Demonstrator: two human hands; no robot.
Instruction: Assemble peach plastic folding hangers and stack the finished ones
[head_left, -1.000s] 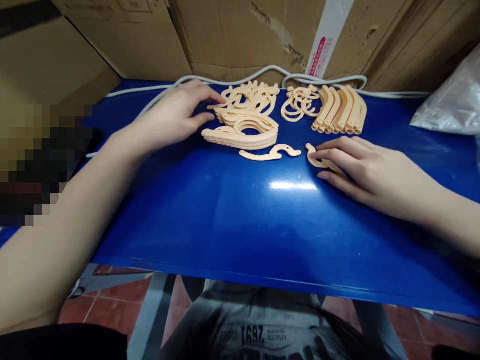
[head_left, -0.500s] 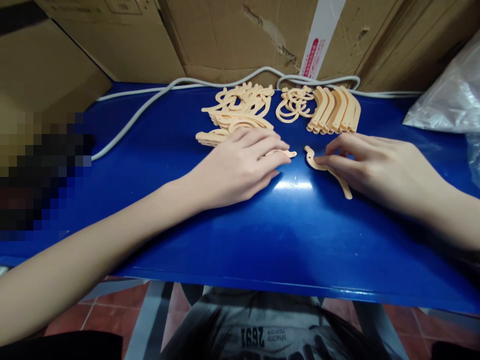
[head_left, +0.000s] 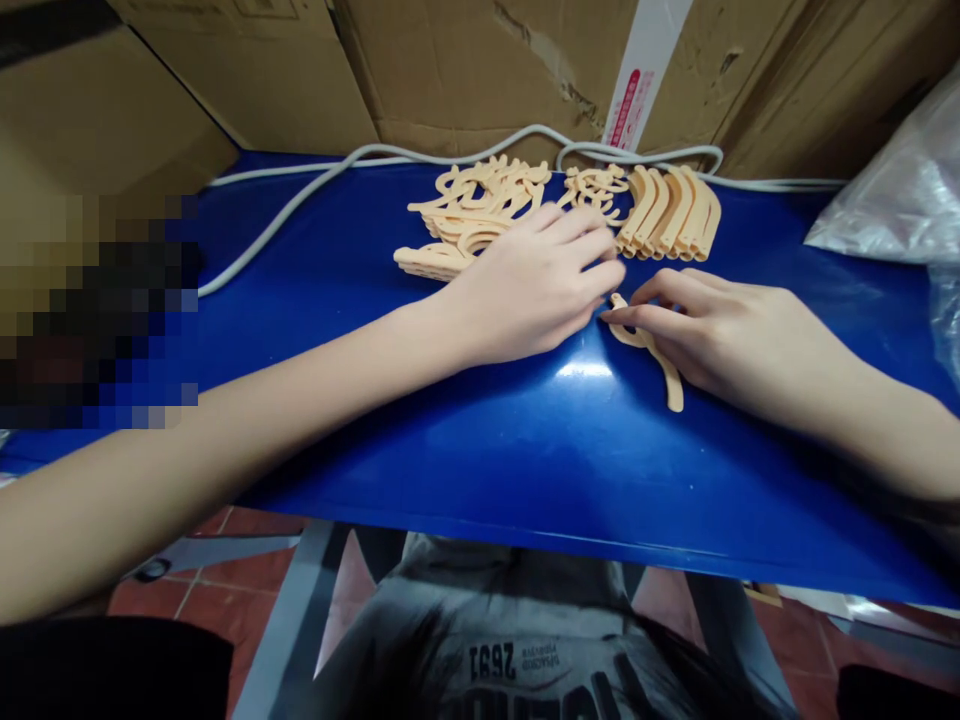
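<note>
My right hand [head_left: 720, 325] pinches a curved beige hanger part [head_left: 666, 375], thumb and index finger at its upper end. That end bends into a loop, and a long flat tail reaches down the table. Close beside it, my left hand [head_left: 551, 275] has its fingers bent together near the part's tip. Whatever those fingers hold is hidden beneath them. Behind the left hand lies a heap of curved hanger arms [head_left: 487, 190]. Small hook-shaped pieces [head_left: 592, 185] lie just beyond its fingers. To their right, a row of wider curved arms [head_left: 671, 210] stands neatly nested.
A blue table [head_left: 450, 460] carries everything. Along its back, a white cable [head_left: 360, 155] runs before cardboard boxes [head_left: 465, 70]. A clear plastic bag [head_left: 892, 190] rests at the right, and a box [head_left: 82, 120] stands at the left.
My left hand has moved right and slightly away, closer to the right hand and the hooks. The hanger part in my right hand has turned, its tail shifting left and nearer.
</note>
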